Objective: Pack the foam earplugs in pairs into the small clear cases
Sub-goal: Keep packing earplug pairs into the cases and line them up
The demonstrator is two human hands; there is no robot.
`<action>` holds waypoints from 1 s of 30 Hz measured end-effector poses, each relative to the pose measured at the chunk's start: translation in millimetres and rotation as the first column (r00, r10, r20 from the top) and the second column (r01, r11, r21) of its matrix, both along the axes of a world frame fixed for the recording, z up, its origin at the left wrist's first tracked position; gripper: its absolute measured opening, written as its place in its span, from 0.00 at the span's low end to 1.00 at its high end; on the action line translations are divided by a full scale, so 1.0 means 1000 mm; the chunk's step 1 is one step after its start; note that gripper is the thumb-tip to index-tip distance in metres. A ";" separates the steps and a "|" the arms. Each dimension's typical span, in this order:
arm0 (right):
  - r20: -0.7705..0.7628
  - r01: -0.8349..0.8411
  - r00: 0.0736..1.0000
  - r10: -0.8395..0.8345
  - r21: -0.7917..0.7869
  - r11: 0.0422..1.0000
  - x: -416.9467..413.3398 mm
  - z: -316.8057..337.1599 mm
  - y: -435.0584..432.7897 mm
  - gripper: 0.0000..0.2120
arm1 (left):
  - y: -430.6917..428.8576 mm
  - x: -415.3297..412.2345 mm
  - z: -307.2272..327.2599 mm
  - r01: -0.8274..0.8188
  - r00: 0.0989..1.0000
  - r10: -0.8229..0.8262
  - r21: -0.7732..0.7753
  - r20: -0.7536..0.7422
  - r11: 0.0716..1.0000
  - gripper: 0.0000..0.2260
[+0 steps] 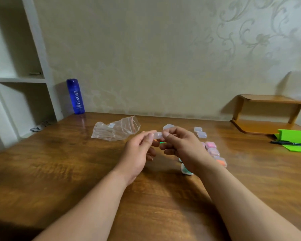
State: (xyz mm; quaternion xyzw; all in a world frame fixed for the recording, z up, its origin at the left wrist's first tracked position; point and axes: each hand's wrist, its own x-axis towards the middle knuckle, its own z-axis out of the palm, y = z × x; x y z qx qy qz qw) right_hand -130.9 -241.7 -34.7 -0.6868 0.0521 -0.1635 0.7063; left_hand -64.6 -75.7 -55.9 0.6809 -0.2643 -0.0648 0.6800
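A small clear case (158,135) is held above the table (76,162), pinched at its ends by the fingertips of the left hand (137,151) and the right hand (180,146), its long side seemingly running from one hand to the other. Whether it is filled cannot be told. Filled cases (214,151) are lined up just beside the right hand, the nearer one; empty cases (200,132) are set farther back.

1 case (158,135) is held between the left hand (139,153) and right hand (182,150) above the table (59,162). A bag (116,130) is laid behind-left of them, a bottle (75,96) at the far-left corner, a row of cases (211,145) just right.
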 end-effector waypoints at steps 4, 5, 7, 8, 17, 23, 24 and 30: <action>-0.008 -0.008 1.000 0.007 -0.135 0.991 0.001 -0.009 0.015 0.05 | 0.011 -0.002 -0.002 0.013 0.995 -0.018 -0.055 -0.101 0.998 0.13; -0.001 0.003 1.000 -0.003 -0.174 0.985 0.001 -0.010 0.017 0.05 | 0.011 -0.002 -0.003 0.012 0.995 -0.017 -0.055 -0.096 0.998 0.12; 0.011 0.030 1.000 -0.028 -0.247 0.969 0.000 -0.007 0.018 0.04 | 0.011 -0.002 -0.005 0.007 0.996 -0.012 -0.057 -0.086 0.998 0.12; 0.014 0.041 0.999 -0.038 -0.271 0.962 -0.001 -0.006 0.018 0.04 | 0.011 -0.002 -0.005 0.006 0.996 -0.011 -0.063 -0.085 0.998 0.12; 0.010 0.053 0.999 -0.053 -0.342 0.938 0.001 -0.004 0.020 0.06 | 0.010 0.003 -0.006 0.010 1.000 -0.011 -0.022 -0.030 1.000 0.16; 0.006 0.071 0.997 -0.073 -0.311 0.948 0.000 -0.004 0.022 0.08 | 0.006 -0.001 -0.004 -0.025 0.999 0.023 -0.068 -0.042 0.997 0.15; -0.011 0.069 0.997 -0.075 -0.293 0.954 0.000 -0.002 0.022 0.09 | 0.005 -0.003 -0.002 -0.022 0.999 0.019 -0.072 -0.038 0.997 0.16; -0.129 0.021 0.991 -0.045 -0.188 0.982 0.000 0.005 0.016 0.13 | 0.005 -0.007 0.002 0.017 1.000 -0.019 -0.072 -0.019 0.997 0.16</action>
